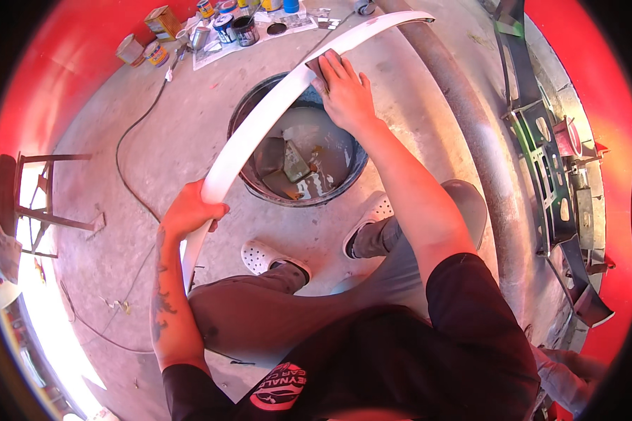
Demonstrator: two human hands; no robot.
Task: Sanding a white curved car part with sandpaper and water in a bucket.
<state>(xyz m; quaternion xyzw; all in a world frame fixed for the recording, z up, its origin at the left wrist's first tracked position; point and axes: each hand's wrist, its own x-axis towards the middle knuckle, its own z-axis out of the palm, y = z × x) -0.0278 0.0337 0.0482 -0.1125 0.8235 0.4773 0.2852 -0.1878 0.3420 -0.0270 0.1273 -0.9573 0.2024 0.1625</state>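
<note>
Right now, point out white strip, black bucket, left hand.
White strip (pixel 251 133): head view, middle of face.
Black bucket (pixel 253 100): head view, upper-left inner wall.
Left hand (pixel 188 209): head view, back of hand.

A fisheye view is taken from the wearer's head, above and on the near side of the long white strip (pixel 248 137), and is aimed steeply downward. The strip is seen close by, with the floor (pixel 175 126) shown beneath and around it.

Partly legible lettering (pixel 285 379) with a pink emblem (pixel 277 401) on the black shirt (pixel 400 358); can labels (pixel 156 54) too small to read
</note>
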